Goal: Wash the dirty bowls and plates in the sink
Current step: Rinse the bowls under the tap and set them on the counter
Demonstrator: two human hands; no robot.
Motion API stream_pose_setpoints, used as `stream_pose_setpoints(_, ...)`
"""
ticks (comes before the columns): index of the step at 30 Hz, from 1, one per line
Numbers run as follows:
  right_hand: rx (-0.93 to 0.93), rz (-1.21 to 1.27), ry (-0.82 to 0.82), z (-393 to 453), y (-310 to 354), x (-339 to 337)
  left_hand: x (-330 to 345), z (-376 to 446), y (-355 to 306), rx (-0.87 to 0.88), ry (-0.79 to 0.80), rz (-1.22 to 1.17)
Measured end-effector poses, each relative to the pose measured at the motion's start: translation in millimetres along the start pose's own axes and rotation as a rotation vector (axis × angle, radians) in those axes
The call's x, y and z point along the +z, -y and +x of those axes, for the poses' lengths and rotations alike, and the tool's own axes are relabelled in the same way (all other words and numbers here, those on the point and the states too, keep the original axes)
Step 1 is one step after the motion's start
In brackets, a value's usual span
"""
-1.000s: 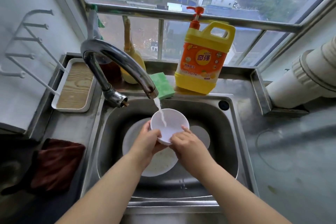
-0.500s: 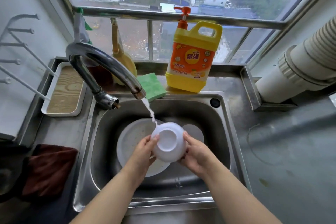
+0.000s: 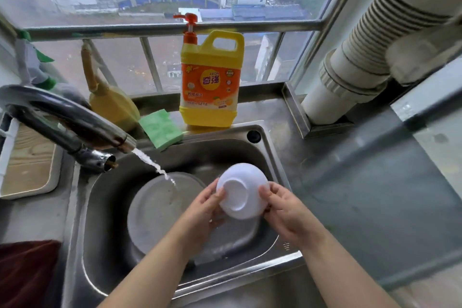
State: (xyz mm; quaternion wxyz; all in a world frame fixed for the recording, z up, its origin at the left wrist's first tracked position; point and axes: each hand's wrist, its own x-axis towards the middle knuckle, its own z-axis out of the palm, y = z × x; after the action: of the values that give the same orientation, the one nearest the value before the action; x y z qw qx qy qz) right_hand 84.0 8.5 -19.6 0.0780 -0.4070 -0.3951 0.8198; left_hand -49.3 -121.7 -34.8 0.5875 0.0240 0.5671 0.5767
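Since a second ago the bowl [image 3: 242, 190] has turned from mouth-up under the stream to base-up, and has shifted right, out of the water. It is now held over the right half of the sink [image 3: 270, 147], its foot ring facing up and toward the camera, its mouth pointing down and away. Being round, it has no long axis; its axis of symmetry tilts slightly off vertical.

Both hands clamp it from opposite sides. The left hand [image 3: 203, 207] pinches the left wall, thumb on the outside and fingers curled beneath. The right hand [image 3: 282, 210] grips the right wall the same way.

The bowl looks like light, stiff white plastic or melamine, probably not very fragile, but wet and so likely slippery. The rim gives the surest hold, with fingers hooked inside, as both hands seem to have it.

Below it a plate [image 3: 160, 207] lies flat on the sink floor, and a second one seems to lie under the hands. Water from the tap [image 3: 75, 120] falls onto the plate, clear of the bowl. A sponge [image 3: 161, 129] and a soap jug [image 3: 211, 82] sit on the ledge behind. A wooden tray [image 3: 27, 160] lies at far left, a dark red cloth [image 3: 27, 272] nearer.
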Motion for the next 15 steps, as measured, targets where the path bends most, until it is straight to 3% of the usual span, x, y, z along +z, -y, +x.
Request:
stream_pose_setpoints(3, -0.237, -0.248, -0.069, -17.0, 26.8, -14.2, 18.9, 14.9, -0.6, -0.044, 0.007, 0.192)
stream_pose_setpoints(7, -0.511, -0.804, -0.283, -24.0, 53.2, -47.0, 33.5, 36.8, 3.7, -0.019, -0.064, 0.438)
stream_pose_setpoints(11, -0.641, -1.353, -0.520, 0.4, 55.8, -88.1, 21.9, 46.2, 10.1, 0.049, -0.168, 0.793)
stream_pose_setpoints(15, -0.760, -1.603, -0.557, 26.0, 45.2, -101.7, 1.8, 38.9, 17.8, -0.008, -0.244, 0.821)
